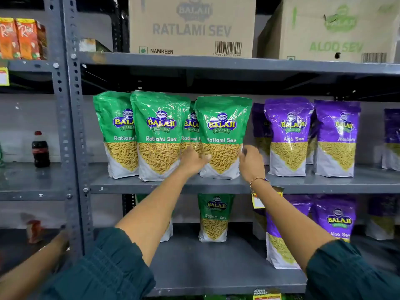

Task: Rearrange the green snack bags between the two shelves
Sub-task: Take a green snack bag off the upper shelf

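Several green Ratlami Sev bags stand upright on the middle shelf [164, 187]. The rightmost green bag [223, 126] is held from both sides: my left hand [192, 159] grips its left edge with the thumb across the front, and my right hand [251, 162] is curled against its right edge. The bag's base rests on the shelf. To its left stand a front green bag [160, 131], one at the far left [114, 131] and one tucked behind [191, 126]. On the lower shelf [216, 267] stands one green bag [214, 217]; another [167, 233] is mostly hidden behind my left forearm.
Purple Aloo Sev bags [289, 135] fill the right of both shelves. Cardboard cartons [192, 24] sit on the top shelf. A cola bottle [40, 149] stands in the left bay beyond the steel upright [69, 126]. Another person's arm [43, 256] reaches in at lower left.
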